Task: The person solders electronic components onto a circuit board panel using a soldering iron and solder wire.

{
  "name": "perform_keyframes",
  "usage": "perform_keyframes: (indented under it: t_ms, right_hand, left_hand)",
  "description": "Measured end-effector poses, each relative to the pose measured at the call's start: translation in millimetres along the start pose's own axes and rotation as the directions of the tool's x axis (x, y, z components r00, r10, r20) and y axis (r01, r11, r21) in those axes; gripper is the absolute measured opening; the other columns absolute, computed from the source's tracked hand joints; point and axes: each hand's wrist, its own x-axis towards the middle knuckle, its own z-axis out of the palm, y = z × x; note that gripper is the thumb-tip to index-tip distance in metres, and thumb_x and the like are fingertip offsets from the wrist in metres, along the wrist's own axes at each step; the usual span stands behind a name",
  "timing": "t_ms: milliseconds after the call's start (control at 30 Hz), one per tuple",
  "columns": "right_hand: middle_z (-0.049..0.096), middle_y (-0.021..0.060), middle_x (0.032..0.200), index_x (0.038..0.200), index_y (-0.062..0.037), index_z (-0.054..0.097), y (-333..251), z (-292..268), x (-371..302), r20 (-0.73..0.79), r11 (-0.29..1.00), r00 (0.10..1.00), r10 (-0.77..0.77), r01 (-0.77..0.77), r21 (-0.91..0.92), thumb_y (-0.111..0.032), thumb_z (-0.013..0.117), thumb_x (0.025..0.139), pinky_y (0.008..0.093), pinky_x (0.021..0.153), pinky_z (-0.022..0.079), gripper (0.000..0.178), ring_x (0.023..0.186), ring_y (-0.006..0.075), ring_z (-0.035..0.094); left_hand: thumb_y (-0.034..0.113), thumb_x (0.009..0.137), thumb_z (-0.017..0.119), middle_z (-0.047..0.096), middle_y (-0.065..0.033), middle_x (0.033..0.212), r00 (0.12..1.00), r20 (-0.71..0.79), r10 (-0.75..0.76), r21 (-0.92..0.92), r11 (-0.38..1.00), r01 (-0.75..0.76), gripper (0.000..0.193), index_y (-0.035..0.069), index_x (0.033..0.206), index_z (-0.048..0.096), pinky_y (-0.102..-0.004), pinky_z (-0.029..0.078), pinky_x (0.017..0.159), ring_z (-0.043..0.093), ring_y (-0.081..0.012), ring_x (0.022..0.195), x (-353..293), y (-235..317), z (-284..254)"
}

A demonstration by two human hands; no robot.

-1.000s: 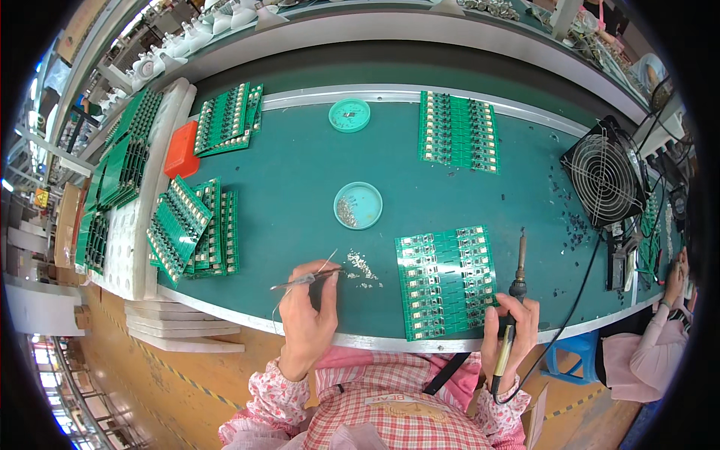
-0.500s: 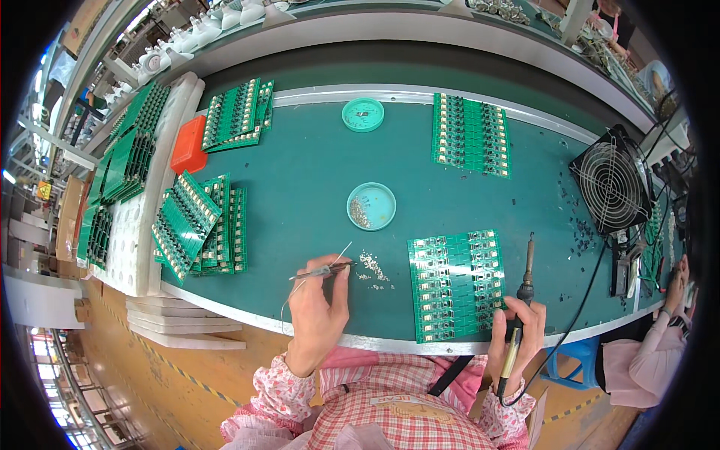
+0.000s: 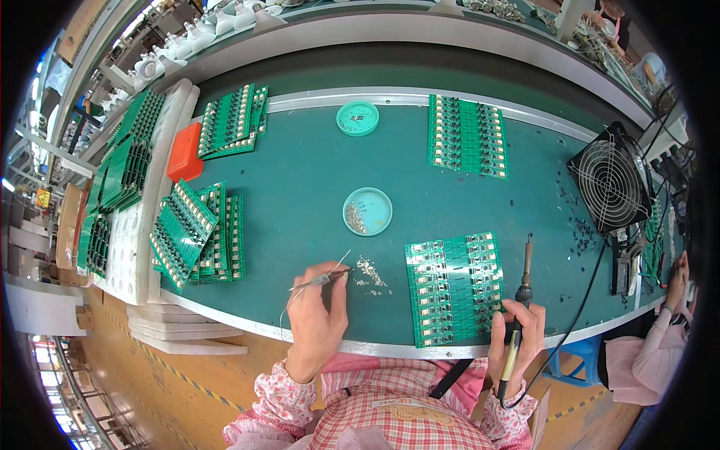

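Note:
My left hand (image 3: 316, 322) is closed around metal tweezers (image 3: 321, 279), with a thin solder wire (image 3: 344, 258) running through the same fingers. The tweezer tips point at a scatter of tiny pale metallic parts (image 3: 369, 271) on the green mat. My right hand (image 3: 517, 341) grips a soldering iron (image 3: 526, 291), its tip pointing away from me and up off the mat. Between the hands lies a green circuit board panel (image 3: 454, 289) with rows of small components; my right fingertips are at its right edge. Beyond the scatter is a round dish (image 3: 381, 214) with similar tiny parts.
A second round dish (image 3: 367, 129) and another board panel (image 3: 469, 139) lie farther back. Board stacks (image 3: 199, 232) and a red box (image 3: 184, 154) are at left, beside white foam (image 3: 135, 255). A black fan (image 3: 611, 180) stands right; the iron's cord (image 3: 574, 326) trails near it.
The whole view has shifted slightly, so the bench items appear a little lower and farther left. Both hands keep their grips, and the tweezers stay beside the scattered parts.

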Motion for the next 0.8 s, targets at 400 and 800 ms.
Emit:
perform_keyframes:
  t_ms: [400, 800]
  right_hand:
    - [0.061, 0.0116, 0.089, 0.107, -0.0042, 0.067, 0, -2, -1, -0.025, 0.999, 0.999, 0.027, -0.026, 0.021, 0.005, 0.075, 0.077, 0.0309, 0.063, 0.048, 0.033, 0.070, 0.0191, 0.062]
    - [0.057, 0.0086, 0.083, 0.106, -0.0077, 0.069, 4, 1, -1, -0.080, 1.000, 0.997, -0.007, 0.009, 0.026, 0.002, 0.080, 0.071, 0.0307, 0.058, 0.047, 0.038, 0.068, 0.0189, 0.061]
  left_hand:
    - [-0.005, 0.085, 0.067, 0.069, -0.0104, 0.101, 0.999, -0.032, -0.006, -0.090, 0.996, 0.003, 0.016, 0.002, 0.100, 0.067, -0.0377, 0.049, 0.074, 0.063, -0.0300, 0.083, -2, 9, 3]
    - [-0.008, 0.088, 0.065, 0.068, -0.0131, 0.102, 0.968, 0.176, 0.179, -0.283, 0.951, -0.124, 0.016, -0.002, 0.103, 0.064, -0.0305, 0.056, 0.073, 0.071, -0.0226, 0.085, -12, 44, 29]
